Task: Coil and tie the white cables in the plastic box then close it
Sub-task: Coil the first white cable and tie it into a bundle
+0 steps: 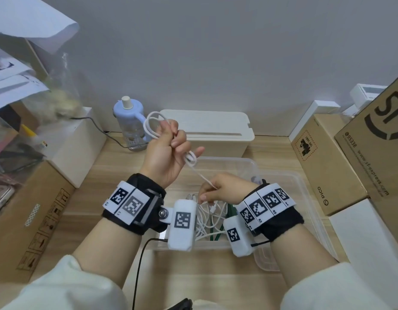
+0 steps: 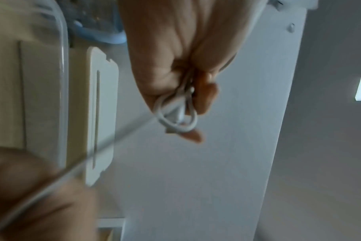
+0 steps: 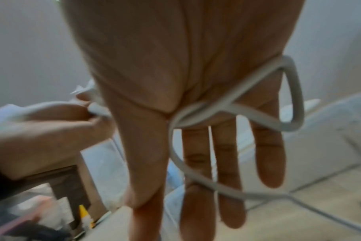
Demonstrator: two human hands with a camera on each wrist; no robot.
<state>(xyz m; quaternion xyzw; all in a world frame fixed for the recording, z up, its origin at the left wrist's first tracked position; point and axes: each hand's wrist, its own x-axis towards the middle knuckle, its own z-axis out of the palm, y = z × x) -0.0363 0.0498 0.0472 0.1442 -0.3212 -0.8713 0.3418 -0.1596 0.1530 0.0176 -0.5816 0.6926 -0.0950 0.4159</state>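
Note:
My left hand (image 1: 171, 142) is raised above the clear plastic box (image 1: 249, 163) and grips a small coil of white cable (image 1: 152, 126), fingers curled round it (image 2: 175, 120). From the coil a taut strand runs down to my right hand (image 1: 218, 189), which pinches it over the box; a connector end hangs below that hand. The right wrist view is blurred and shows cable (image 3: 295, 97) looped across the base of the right hand's fingers (image 3: 266, 154). More loose white cables (image 1: 207, 220) lie tangled in the box. The clear lid (image 1: 314, 220) lies at the box's right.
A blue-topped bottle (image 1: 131, 121) and a white slotted box (image 1: 215, 130) stand against the wall behind. Cardboard boxes (image 1: 37, 209) flank the left, more cartons (image 1: 327, 171) and a white box (image 1: 367, 242) the right. Green strips (image 1: 218, 233) lie in the clear box.

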